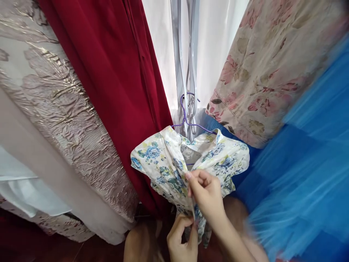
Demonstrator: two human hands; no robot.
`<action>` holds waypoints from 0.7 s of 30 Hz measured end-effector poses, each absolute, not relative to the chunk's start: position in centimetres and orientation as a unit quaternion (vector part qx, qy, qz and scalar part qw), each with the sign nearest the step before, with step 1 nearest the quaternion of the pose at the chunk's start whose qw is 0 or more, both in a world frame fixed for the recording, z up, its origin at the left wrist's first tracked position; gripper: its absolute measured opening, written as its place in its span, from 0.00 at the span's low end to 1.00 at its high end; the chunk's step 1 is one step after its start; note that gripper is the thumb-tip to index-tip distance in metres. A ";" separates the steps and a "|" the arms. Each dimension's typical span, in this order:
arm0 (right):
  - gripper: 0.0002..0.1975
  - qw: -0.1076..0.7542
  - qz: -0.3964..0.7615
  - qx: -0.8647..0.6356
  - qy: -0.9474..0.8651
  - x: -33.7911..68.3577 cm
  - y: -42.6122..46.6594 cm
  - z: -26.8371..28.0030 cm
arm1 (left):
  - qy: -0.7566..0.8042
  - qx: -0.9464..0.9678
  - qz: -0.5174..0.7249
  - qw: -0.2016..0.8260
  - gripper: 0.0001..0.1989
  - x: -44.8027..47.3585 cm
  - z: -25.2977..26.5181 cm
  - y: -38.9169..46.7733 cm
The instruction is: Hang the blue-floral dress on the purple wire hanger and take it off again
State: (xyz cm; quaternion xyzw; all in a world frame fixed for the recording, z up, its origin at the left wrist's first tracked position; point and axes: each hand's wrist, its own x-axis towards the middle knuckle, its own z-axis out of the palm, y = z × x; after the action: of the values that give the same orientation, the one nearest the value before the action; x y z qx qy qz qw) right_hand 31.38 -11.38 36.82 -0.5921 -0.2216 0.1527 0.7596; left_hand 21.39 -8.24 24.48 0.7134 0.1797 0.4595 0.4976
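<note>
Crinkled, shiny fabric (68,98) hangs left of smooth red cloth (100,65). Centrally, a thin floral blouse (163,156) sits on a purple wire hanger (184,120), shoulders uppermost, long axis running downward; the left hand (181,236) pinches its front edge low, the right hand (208,193) pinches it higher. Rightmost is gauzy blue fabric (305,156).

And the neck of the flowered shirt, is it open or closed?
Open: the front edges of the shirt part in a V, and the purple hanger shows between them.

A purple hanger (184,119) carries the floral garment (166,156), whose shoulders drape over the hanger's two sloping arms. Dark reddish floor (89,251) shows below.
</note>
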 end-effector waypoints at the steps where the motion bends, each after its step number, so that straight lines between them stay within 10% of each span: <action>1: 0.19 0.763 0.133 -0.589 -0.229 32.1 -10.8 37.9 | 0.175 0.718 0.453 0.499 0.11 21.6 24.1 -8.3; 12: 0.16 0.774 0.077 -0.556 -0.294 36.1 -8.3 42.8 | 0.143 0.759 0.416 0.480 0.07 23.5 21.4 -7.8; 21: 0.12 0.772 0.061 -0.546 -0.318 35.3 -10.1 42.2 | 0.003 0.795 0.548 0.260 0.18 26.9 39.4 0.9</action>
State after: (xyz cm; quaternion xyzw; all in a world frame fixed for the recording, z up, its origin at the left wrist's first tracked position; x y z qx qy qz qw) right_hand 35.29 -10.14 42.17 -0.5463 -0.3179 0.0614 0.7725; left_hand 26.86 0.90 39.37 0.7949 0.0028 0.5480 0.2603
